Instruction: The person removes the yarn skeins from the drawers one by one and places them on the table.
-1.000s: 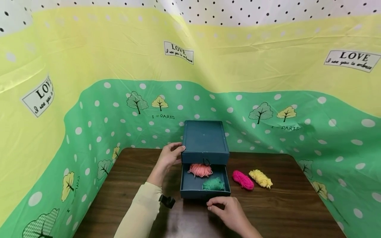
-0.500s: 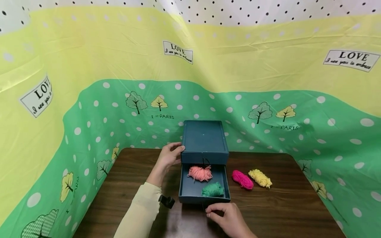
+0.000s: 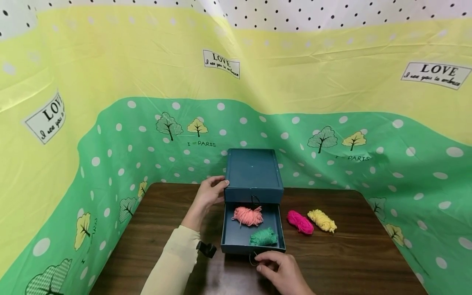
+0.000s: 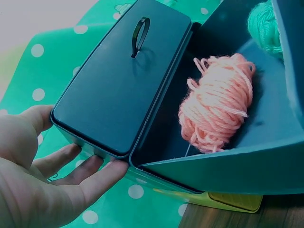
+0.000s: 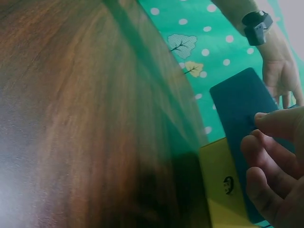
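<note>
A dark blue drawer box (image 3: 253, 170) stands on the table with one blue drawer (image 3: 236, 246) pulled out. Inside lie a coral yarn skein (image 3: 248, 216), farther back, and a green yarn skein (image 3: 264, 237) near the front. My left hand (image 3: 211, 191) holds the box's left side, thumb by the upper front edge; the left wrist view shows its fingertips against the casing. Just in front of the drawer is my right hand (image 3: 284, 270), fingers loosely bent beside the slack thin black loop (image 3: 253, 259). In the right wrist view, thumb and index fingertips are slightly apart.
A magenta skein (image 3: 300, 222) and a yellow skein (image 3: 322, 221) lie on the brown table (image 3: 339, 262) right of the box. A yellow drawer front (image 5: 223, 183) with a black loop sits below the blue one. Patterned cloth (image 3: 206, 123) hangs behind.
The blue drawer has slid out farther toward me, carrying the coral and green skeins. My right hand moved back with it; its fingers now look loosened beside the loop. My left hand stays put.
</note>
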The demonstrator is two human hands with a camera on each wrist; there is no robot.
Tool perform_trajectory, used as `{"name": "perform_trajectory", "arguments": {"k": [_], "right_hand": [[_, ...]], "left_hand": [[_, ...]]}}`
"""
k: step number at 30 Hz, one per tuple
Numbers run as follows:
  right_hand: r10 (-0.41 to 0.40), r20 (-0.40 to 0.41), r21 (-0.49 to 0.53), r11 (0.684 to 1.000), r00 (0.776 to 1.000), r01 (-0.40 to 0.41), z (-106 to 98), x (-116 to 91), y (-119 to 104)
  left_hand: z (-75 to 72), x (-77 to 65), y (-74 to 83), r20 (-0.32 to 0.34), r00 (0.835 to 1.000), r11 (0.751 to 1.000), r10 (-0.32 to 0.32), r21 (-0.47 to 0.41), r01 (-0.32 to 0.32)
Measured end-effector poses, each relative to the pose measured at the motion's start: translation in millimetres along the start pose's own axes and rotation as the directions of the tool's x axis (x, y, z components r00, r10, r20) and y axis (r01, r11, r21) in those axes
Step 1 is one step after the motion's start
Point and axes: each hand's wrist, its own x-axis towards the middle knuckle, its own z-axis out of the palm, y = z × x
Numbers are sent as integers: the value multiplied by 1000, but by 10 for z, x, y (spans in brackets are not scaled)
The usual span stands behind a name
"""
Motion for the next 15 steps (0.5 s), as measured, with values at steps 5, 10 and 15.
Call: {"name": "perform_trajectory", "arguments": {"k": [5, 10, 15], "right_hand": [[-53, -26, -1, 999, 998, 53, -55, -24, -111], [-94, -74, -70, 994, 993, 89, -142, -6, -240], [-108, -119, -116, 989, 987, 94, -245, 60, -346]], "left_hand": [[0, 14, -7, -8, 1000, 1000, -3, 12, 3], [2, 27, -11, -9, 1000, 1000, -4, 12, 4], [10, 21, -9, -5, 1000, 1000, -5, 8, 5]]}}
